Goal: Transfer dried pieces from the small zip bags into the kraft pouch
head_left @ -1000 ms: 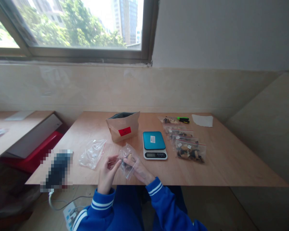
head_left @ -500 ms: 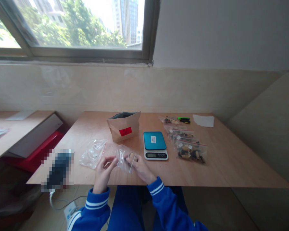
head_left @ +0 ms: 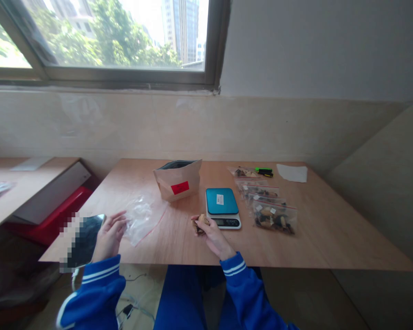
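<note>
My right hand (head_left: 211, 231) is closed around a small clump of dried brown pieces (head_left: 198, 224), just in front of the kitchen scale (head_left: 222, 201) with its blue plate. My left hand (head_left: 110, 233) is at the left, fingers loosely stretched out at the edge of the clear zip bags (head_left: 142, 217), which lie flat in a loose pile. Whether its fingertips touch the plastic is hard to tell. Behind, a brown paper pouch (head_left: 177, 181) with a red label stands upright, its top open.
Several filled zip bags (head_left: 274, 217) lie in an overlapping row right of the scale. Farther back are a green-and-black tool (head_left: 263, 171) and white paper (head_left: 292, 173). A dark phone (head_left: 86, 238) with a cable lies at the front left edge.
My left hand has moved left, and the clear bag that was between my hands now lies on the pile at the left. The brown pieces are now out of the bag in my right hand.
</note>
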Tool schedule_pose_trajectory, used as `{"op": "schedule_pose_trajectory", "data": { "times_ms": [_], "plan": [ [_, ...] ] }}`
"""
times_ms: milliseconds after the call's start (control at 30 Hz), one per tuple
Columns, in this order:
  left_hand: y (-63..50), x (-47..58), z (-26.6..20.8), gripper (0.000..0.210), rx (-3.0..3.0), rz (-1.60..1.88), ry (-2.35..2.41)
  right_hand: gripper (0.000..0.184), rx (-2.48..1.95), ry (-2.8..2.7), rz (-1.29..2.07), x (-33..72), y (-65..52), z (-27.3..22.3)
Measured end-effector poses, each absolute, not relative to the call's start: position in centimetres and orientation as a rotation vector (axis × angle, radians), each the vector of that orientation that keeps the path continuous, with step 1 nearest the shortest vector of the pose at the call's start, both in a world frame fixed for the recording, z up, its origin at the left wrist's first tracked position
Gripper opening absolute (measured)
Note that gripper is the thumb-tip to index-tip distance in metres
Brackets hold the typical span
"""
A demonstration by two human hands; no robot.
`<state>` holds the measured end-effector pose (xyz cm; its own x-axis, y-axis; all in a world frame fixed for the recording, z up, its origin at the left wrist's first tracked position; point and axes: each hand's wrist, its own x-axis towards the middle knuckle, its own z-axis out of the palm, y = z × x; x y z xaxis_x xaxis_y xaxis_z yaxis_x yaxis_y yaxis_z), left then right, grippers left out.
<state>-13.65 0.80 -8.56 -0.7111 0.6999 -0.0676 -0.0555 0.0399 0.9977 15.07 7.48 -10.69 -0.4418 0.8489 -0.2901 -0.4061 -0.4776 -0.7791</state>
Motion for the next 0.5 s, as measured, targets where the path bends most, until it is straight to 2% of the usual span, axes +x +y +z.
{"op": "schedule_pose_trajectory", "data": {
  "times_ms": [200,367,500],
  "plan": [
    [2.7,-17.7,-9.6,0.026,0.583,1.681,2.044,0.044,-0.907,-0.773,1.951,15.8,7.8,-10.8],
    [3.1,-18.3,-9.7,0.04,0.789,1.567,2.44,0.043,-0.919,-0.784,1.949,16.1,7.9,-10.9],
    [4.1,-17.9,-10.3,0.039,1.147,1.349,2.393,0.043,-0.925,-0.767,1.943,16.2,7.9,-11.0]
  ]
}}
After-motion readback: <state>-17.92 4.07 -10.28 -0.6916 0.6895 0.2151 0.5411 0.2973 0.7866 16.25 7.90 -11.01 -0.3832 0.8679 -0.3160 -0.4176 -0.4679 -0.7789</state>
